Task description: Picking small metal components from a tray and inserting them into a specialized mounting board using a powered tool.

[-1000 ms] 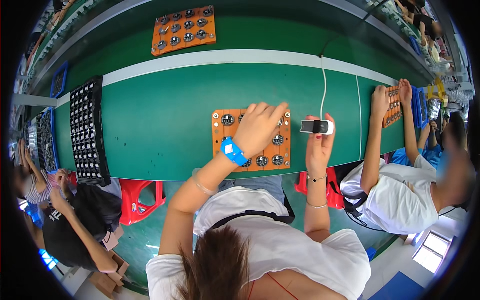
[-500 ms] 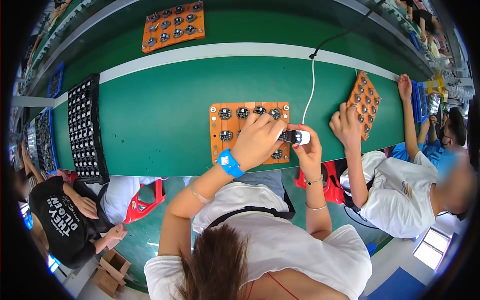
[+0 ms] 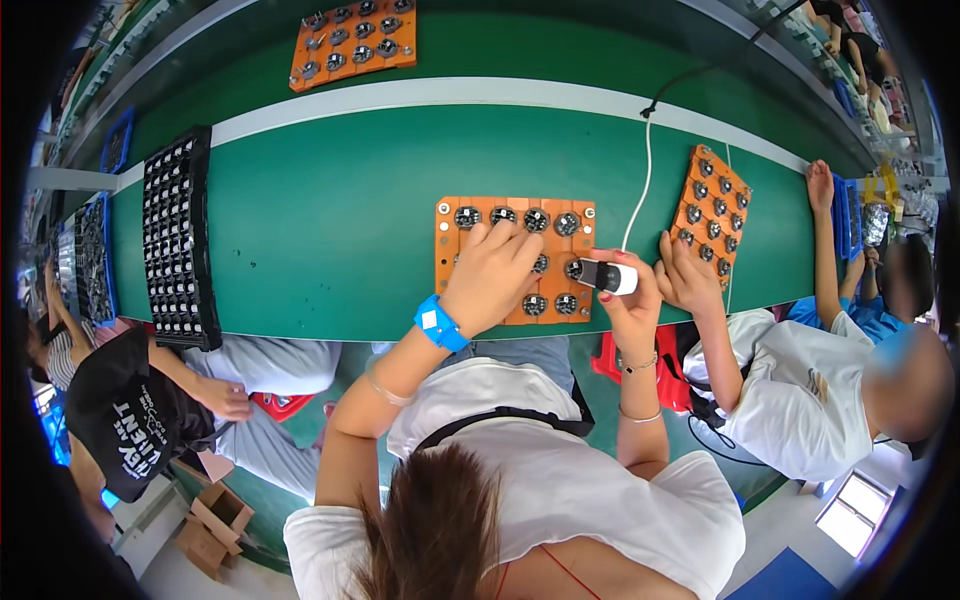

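Observation:
An orange tray (image 3: 446,240) of round dark parts lies on the green bench in front of me. My left hand (image 3: 492,277), with a blue wristband, rests flat on the tray's parts and holds nothing I can see. My right hand (image 3: 632,305) grips a small white and black corded tool (image 3: 606,276), its dark tip pointing at the tray's right edge. A white cable (image 3: 642,180) runs from the tool up across the bench.
A co-worker on my right holds a second orange tray (image 3: 712,210) tilted on the bench. A third orange tray (image 3: 352,42) lies at the far side. Black slotted trays (image 3: 176,235) stand at the left, where another person sits. A white stripe crosses the green bench (image 3: 320,220).
My right hand brought the tool left to the tray's right edge. My left hand slid down over the tray. The co-worker's orange tray moved left, closer to me.

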